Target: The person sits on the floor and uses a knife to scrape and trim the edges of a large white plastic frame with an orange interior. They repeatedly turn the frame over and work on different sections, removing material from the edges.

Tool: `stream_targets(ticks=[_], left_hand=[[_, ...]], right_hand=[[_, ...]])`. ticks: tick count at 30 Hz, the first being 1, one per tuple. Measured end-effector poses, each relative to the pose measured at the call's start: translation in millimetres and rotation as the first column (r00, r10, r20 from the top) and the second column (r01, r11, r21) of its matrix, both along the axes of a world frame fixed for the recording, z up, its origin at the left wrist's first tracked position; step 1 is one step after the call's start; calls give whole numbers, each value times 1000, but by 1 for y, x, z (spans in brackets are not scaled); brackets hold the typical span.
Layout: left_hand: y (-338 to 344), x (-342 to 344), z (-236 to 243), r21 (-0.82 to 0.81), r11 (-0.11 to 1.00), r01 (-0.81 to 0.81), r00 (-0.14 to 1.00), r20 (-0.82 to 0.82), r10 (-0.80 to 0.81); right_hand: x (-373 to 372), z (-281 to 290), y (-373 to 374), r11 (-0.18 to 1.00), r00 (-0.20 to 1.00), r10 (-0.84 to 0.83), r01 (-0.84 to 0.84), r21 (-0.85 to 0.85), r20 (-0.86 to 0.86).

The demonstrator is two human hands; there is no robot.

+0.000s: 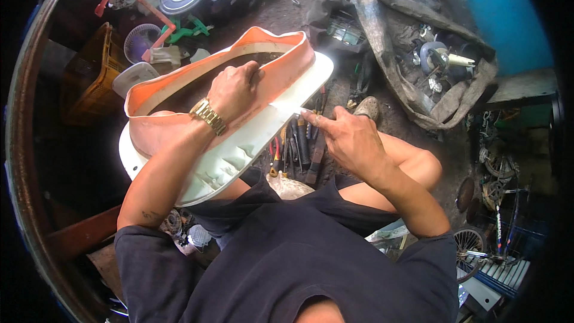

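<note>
A long white and orange plastic shell (263,134) lies tilted across my lap, with a wide white flange and a raised orange wall around a dark opening. My left hand (234,91), with a gold-coloured watch (207,115) on its wrist, is closed over the near orange wall, fingers curled toward the opening. My right hand (353,142) is at the flange's right edge. Its index finger stretches forward to the white plastic while the other fingers curl in. A pale, bright streak shows at that fingertip; whatever the hand holds is too unclear to name.
Several hand tools, pliers (275,154) among them, lie on the floor between my legs. A large worn sack (382,54) with scrap parts lies open at the far right. A yellow crate (95,84) stands left. Bicycle parts (478,251) are at the lower right.
</note>
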State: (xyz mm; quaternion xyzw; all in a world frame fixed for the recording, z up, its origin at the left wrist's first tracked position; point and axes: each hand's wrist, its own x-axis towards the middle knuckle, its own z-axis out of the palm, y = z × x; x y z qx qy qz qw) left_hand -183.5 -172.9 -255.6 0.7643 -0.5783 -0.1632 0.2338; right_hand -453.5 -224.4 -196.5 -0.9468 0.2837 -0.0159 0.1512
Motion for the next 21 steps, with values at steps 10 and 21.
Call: stream_targets(ticks=[10, 21], left_hand=[[-4, 3, -10, 46, 999, -5, 1000, -17, 6], [0, 5, -11, 108, 994, 11, 998, -64, -4]], right_hand=[[23, 2, -9, 992, 990, 77, -87, -87, -119], [25, -10, 10, 996, 985, 38, -50, -72, -167]])
